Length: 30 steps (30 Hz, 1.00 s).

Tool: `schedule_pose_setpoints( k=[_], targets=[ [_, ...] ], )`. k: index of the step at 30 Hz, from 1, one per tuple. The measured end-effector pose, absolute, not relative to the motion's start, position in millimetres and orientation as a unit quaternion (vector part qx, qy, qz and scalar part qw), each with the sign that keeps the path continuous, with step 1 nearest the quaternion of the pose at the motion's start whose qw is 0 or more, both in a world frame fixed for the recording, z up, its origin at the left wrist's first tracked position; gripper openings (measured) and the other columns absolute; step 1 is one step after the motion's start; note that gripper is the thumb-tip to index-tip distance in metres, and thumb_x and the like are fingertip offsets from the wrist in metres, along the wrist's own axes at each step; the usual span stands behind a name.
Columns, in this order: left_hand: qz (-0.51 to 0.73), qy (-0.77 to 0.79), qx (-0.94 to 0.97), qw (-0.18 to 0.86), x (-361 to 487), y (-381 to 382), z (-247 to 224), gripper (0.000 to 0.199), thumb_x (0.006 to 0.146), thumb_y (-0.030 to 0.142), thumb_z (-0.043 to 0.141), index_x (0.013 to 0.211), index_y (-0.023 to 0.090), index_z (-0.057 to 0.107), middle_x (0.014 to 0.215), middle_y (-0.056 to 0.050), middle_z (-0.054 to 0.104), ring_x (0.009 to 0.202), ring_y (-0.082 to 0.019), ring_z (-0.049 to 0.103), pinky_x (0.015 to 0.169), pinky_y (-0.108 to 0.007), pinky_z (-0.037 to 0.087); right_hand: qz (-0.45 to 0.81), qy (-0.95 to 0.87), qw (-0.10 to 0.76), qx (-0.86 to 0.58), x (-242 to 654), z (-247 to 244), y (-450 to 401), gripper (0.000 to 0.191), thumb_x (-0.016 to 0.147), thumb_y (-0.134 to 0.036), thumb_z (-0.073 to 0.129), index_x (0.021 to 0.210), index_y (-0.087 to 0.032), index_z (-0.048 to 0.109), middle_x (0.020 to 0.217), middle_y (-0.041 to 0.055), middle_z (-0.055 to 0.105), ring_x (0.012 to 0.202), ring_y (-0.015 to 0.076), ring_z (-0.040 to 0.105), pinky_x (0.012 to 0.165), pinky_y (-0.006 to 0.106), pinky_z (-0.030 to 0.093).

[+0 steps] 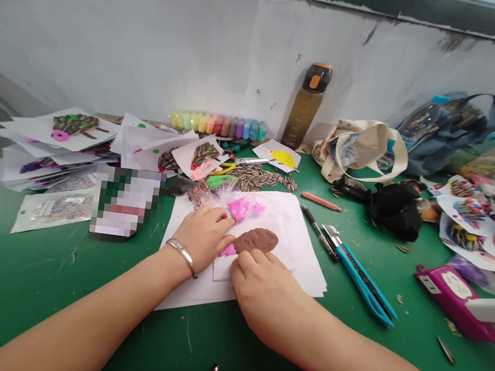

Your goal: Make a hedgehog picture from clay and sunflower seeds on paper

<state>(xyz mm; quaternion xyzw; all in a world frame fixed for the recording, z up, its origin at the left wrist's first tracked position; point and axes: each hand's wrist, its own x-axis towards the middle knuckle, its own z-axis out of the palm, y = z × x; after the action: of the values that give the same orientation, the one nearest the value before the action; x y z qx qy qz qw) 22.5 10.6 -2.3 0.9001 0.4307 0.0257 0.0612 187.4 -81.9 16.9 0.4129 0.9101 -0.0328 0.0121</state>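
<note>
Two grips at a green counter (56, 282). The right grip (263, 294) is curled against the near edge of a brown clay oval (259, 239); its fingertips are hidden, so whether they pinch the clay cannot be told. Excess pressure there would probably dent the oval or thin its rim. The left grip (202, 234) is loosely bent, its thumb side just beside a flat pink piece (227, 250); whether it holds anything cannot be told. Brown and pink lie close together between the grips, so a slip of either could smear the colours. Beneath both, the stacked white sheets (298, 283) appear loose; a dragging grip might shift them, and the clay with them. To the right of the right grip, a blue cutter (361, 276) could be knocked by a sideways sweep. Beyond the left grip, a pink lump (239, 209) in clear wrapping may dry if unsealed; farther off, striped seeds (260, 179) could scatter if nudged.
</note>
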Motion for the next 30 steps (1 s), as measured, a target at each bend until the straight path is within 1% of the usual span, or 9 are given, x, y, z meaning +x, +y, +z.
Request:
schedule_pose_setpoints(
  k=[6, 11, 15, 18, 24, 30],
  targets=[
    [0.033, 0.416, 0.906, 0.071, 18, 12, -1, 0.024, 0.092, 0.03, 0.048, 0.107, 0.02, 0.063, 0.108, -0.008, 0.061, 0.096, -0.024, 0.055, 0.085, -0.04, 0.043, -0.04, 0.91, 0.018, 0.413, 188, 20, -81, 0.019, 0.079, -0.009, 0.047, 0.094, -0.01, 0.059, 0.087, 0.0123, 0.055, 0.079, 0.0245, 0.049, 0.063, 0.037, 0.037],
    [0.056, 0.4, 0.91, 0.091, 11, 10, -5, 0.025, 0.091, 0.028, 0.049, 0.11, 0.018, 0.063, 0.113, -0.008, 0.06, 0.101, -0.024, 0.053, 0.091, -0.04, 0.042, -0.036, 0.909, 0.016, 0.415, 188, 17, -80, 0.017, 0.078, -0.01, 0.049, 0.093, -0.011, 0.058, 0.087, 0.0111, 0.054, 0.077, 0.0236, 0.048, 0.063, 0.037, 0.036],
    [0.061, 0.411, 0.905, 0.09, 10, 6, -7, 0.026, 0.091, 0.028, 0.05, 0.112, 0.019, 0.062, 0.116, -0.008, 0.06, 0.103, -0.025, 0.052, 0.092, -0.042, 0.041, -0.041, 0.909, 0.007, 0.415, 191, 12, -77, 0.012, 0.082, -0.012, 0.048, 0.091, -0.014, 0.056, 0.087, 0.0095, 0.054, 0.077, 0.0221, 0.047, 0.065, 0.036, 0.035],
    [0.071, 0.413, 0.903, 0.095, 10, 6, -8, 0.027, 0.09, 0.029, 0.05, 0.113, 0.02, 0.062, 0.117, -0.008, 0.059, 0.104, -0.025, 0.052, 0.093, -0.042, 0.041, -0.057, 0.904, -0.003, 0.424, 193, 9, -74, 0.011, 0.086, -0.013, 0.045, 0.09, -0.016, 0.054, 0.09, 0.0081, 0.054, 0.078, 0.0209, 0.047, 0.067, 0.035, 0.035],
    [0.072, 0.417, 0.9, 0.108, 10, 6, -7, 0.026, 0.09, 0.029, 0.051, 0.111, 0.021, 0.063, 0.117, -0.008, 0.059, 0.102, -0.024, 0.052, 0.091, -0.042, 0.042, -0.085, 0.891, -0.017, 0.446, 194, 6, -65, 0.013, 0.089, -0.013, 0.044, 0.094, -0.017, 0.055, 0.095, 0.007, 0.056, 0.085, 0.0203, 0.048, 0.076, 0.034, 0.036],
    [0.064, 0.419, 0.899, 0.109, 10, 5, -6, 0.027, 0.091, 0.03, 0.049, 0.111, 0.02, 0.063, 0.117, -0.008, 0.059, 0.103, -0.025, 0.051, 0.092, -0.042, 0.042, -0.095, 0.888, -0.034, 0.448, 194, 5, -63, 0.014, 0.089, -0.013, 0.044, 0.095, -0.016, 0.056, 0.095, 0.007, 0.057, 0.086, 0.0198, 0.048, 0.076, 0.034, 0.038]
  ],
)
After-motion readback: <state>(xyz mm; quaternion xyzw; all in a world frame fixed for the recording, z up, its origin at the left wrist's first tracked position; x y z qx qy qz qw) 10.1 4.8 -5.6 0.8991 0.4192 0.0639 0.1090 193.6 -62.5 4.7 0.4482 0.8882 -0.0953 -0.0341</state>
